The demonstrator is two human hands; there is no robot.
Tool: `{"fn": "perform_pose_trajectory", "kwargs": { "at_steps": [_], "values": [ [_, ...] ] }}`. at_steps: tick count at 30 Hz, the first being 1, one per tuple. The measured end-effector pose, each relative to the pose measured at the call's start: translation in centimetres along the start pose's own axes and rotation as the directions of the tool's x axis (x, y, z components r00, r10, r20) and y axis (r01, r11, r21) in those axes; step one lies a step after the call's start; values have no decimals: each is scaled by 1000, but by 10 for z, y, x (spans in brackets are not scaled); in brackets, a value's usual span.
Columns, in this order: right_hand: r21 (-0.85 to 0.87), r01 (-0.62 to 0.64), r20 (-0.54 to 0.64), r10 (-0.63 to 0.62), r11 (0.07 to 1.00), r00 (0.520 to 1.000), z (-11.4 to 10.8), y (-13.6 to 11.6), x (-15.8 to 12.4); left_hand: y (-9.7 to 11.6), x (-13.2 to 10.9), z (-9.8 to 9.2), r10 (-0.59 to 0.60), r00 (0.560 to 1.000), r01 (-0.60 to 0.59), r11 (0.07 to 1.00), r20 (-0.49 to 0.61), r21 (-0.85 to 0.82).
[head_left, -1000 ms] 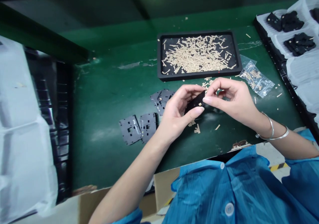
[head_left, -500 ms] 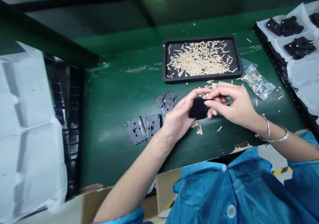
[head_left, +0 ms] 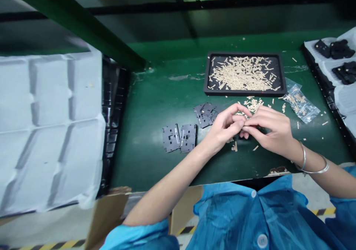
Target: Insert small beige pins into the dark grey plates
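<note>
My left hand [head_left: 228,127] is closed on a black plastic plate [head_left: 237,135], which is turned nearly edge-on and mostly hidden by the fingers. My right hand [head_left: 269,128], with two silver bangles on its wrist, pinches at the same plate; its fingertips meet those of the left. Whether a small strip is also between the fingertips cannot be made out. Left of the hands lie two flat black plates [head_left: 179,138] with cut-outs, and a small overlapping pile of similar plates [head_left: 205,113]. Loose beige strips [head_left: 253,104] are scattered behind and under the hands.
A black tray [head_left: 206,75] heaped with beige strips lies at the back. To its right is a clear plastic bag [head_left: 304,107] with more strips. White-lined trays stand at left [head_left: 66,94] and right [head_left: 345,98], the right one holding black parts. A green post [head_left: 91,31] rises at back left.
The black plate, earlier showing its broad face, is now tilted and mostly covered by my fingers. Both hands have drawn closer together. The whole view has shifted, so the table appears farther right.
</note>
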State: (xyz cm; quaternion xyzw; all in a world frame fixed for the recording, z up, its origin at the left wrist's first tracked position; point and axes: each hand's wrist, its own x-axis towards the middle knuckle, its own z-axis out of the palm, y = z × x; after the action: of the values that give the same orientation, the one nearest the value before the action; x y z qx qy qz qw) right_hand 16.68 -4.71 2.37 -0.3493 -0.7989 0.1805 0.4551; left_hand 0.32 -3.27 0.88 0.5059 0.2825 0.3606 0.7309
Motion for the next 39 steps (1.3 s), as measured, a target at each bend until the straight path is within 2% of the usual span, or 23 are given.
{"fn": "perform_pose_trajectory", "kwargs": {
  "at_steps": [2, 4, 6, 8, 10, 12, 14, 16, 17, 19, 21, 23, 24, 26, 28, 29, 31, 32, 35, 38, 39],
  "values": [
    [33, -83, 2, 83, 996, 997, -2, -1, 0, 0, 0, -1, 81, 996, -79, 995, -26, 65],
    [49, -199, 1, 199, 979, 980, -7, -2, 2, 1, 0, -3, 226, 967, -204, 964, -120, 172],
    [21, -288, -15, 288, 957, 957, -14, 3, 11, 3, 2, -7, 389, 880, -315, 908, -273, 277],
    [-80, -301, -65, 296, 950, 953, -24, 16, 30, 5, 5, -13, 475, 769, -365, 875, -428, 317],
    [-269, -260, -168, 221, 927, 961, -35, 39, 56, 6, 8, -19, 479, 704, -379, 878, -524, 294],
    [-470, -290, -230, 202, 833, 952, -43, 68, 83, 6, 12, -25, 454, 681, -373, 890, -575, 262],
    [-627, -325, -243, 218, 709, 945, -47, 95, 103, 4, 15, -29, 439, 660, -370, 896, -610, 246],
    [-722, -333, -198, 280, 606, 939, -46, 110, 108, 3, 17, -31, 451, 639, -365, 891, -624, 270],
    [-753, -324, -174, 301, 573, 938, -43, 111, 106, 3, 17, -30, 464, 634, -358, 885, -619, 297],
    [-785, -242, -73, 302, 571, 950, -35, 102, 92, 3, 16, -28, 489, 644, -338, 872, -588, 354],
    [-751, -147, 33, 258, 644, 966, -25, 81, 73, 4, 15, -24, 503, 661, -329, 861, -557, 387],
    [-631, -27, 213, 206, 776, 955, -13, 56, 57, 5, 13, -22, 502, 672, -329, 861, -544, 388],
    [-537, 29, 344, 188, 843, 920, -7, 44, 50, 5, 13, -21, 500, 673, -331, 862, -544, 383],
    [-360, 61, 562, 164, 931, 811, 4, 24, 42, 4, 14, -22, 496, 668, -340, 867, -554, 365],
    [-292, 68, 682, 158, 954, 714, 13, 13, 39, 3, 15, -23, 500, 654, -366, 866, -568, 341],
    [-290, 78, 713, 161, 954, 682, 16, 10, 38, 3, 15, -24, 499, 649, -380, 867, -574, 322],
    [-300, 102, 743, 165, 949, 649, 20, 8, 37, 4, 15, -24, 486, 649, -403, 872, -585, 278],
    [-294, 113, 755, 158, 949, 637, 21, 8, 37, 4, 14, -23, 458, 674, -397, 886, -580, 239],
    [-288, 87, 752, 170, 954, 637, 21, 12, 35, 5, 13, -19, 459, 679, -360, 889, -573, 285],
    [-280, 66, 729, 167, 958, 664, 19, 20, 30, 3, 15, -15, 455, 675, -309, 889, -580, 338],
    [-253, 49, 729, 157, 966, 666, 17, 24, 27, 2, 16, -14, 446, 688, -290, 892, -572, 347]
  ]
}}
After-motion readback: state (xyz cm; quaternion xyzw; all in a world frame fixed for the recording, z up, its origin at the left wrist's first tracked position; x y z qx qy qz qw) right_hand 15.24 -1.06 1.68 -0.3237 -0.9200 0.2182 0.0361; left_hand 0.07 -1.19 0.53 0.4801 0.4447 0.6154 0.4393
